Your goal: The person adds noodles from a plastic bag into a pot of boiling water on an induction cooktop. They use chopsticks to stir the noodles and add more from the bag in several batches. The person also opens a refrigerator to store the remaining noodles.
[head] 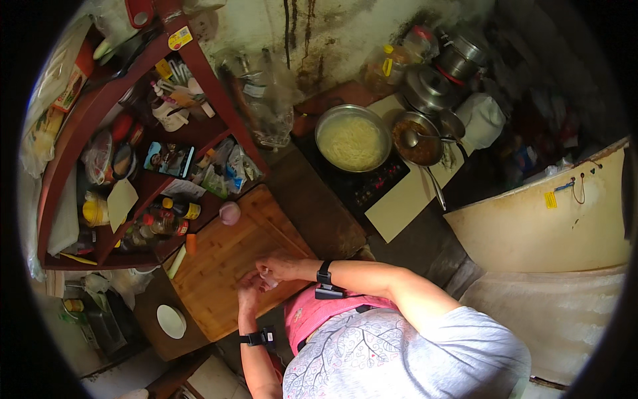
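Note:
My left hand (249, 287) and my right hand (280, 268) meet over the near edge of a wooden cutting board (234, 254). Between their fingers is a small, pale, shiny thing (269, 279), too small and covered to name; both hands appear to grip it. Along the board's left side lie a pale green vegetable stalk (177, 262) and a short piece of carrot (191, 244). A pinkish-purple onion (230, 213) rests at the board's far corner. Left of the board stands a white bowl (171, 321).
A pot of noodles in cloudy liquid (354, 139) sits on a black induction cooker (374, 187). Beside it, a pan of brown sauce (418, 144) holds a metal ladle (411, 138); its handle juts towards me. A red shelf (207, 75) carries bottles, packets and a lit phone (169, 159).

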A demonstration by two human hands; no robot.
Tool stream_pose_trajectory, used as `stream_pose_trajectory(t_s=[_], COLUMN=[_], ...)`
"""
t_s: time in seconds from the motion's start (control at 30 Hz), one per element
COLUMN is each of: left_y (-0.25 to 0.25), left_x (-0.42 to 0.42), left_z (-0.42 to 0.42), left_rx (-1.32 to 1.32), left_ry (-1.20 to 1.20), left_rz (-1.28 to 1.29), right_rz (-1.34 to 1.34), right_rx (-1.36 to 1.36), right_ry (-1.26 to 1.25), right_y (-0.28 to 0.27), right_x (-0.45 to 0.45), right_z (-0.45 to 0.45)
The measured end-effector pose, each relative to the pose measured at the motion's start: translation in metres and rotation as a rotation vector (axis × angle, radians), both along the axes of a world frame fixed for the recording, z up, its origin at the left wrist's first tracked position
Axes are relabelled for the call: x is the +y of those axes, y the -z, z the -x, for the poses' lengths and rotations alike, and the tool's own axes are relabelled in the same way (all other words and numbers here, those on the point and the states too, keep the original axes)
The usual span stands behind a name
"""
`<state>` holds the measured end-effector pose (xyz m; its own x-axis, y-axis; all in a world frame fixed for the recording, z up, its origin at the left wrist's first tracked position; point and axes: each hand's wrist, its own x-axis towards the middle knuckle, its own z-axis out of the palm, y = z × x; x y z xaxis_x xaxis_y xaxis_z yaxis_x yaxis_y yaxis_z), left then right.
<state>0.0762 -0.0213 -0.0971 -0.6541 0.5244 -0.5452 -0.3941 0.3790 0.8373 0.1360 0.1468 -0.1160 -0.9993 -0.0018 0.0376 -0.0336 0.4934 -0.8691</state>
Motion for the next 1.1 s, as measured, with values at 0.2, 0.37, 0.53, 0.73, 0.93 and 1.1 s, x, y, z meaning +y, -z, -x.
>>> stream_pose_trajectory(t_s=[0.2,0.37,0.53,0.73,0.93,1.1], left_y=[0.021,0.021,0.018,0.039,0.005,0.005], left_x=[-0.018,-0.015,-0.018,-0.028,0.001,0.010], left_z=[0.013,0.013,0.011,-0.002,-0.032,-0.039], left_rx=[-0.107,-0.142,0.014,0.298,0.278,0.557], left_ry=[0.135,0.147,0.212,0.192,0.133,0.376], left_rz=[-0.032,-0.052,-0.020,0.002,-0.048,0.138], right_rz=[0.322,0.417,0.247,0.251,0.319,0.424], right_rx=[-0.187,-0.257,-0.257,-0.322,-0.144,-0.009], right_ry=[0.014,-0.014,-0.069,-0.065,-0.103,0.015], right_y=[0.024,0.023,0.017,0.063,0.020,-0.004], right_x=[-0.008,-0.009,-0.003,0.003,0.020,0.048], right_z=[0.000,-0.001,-0.003,-0.023,-0.035,-0.080])
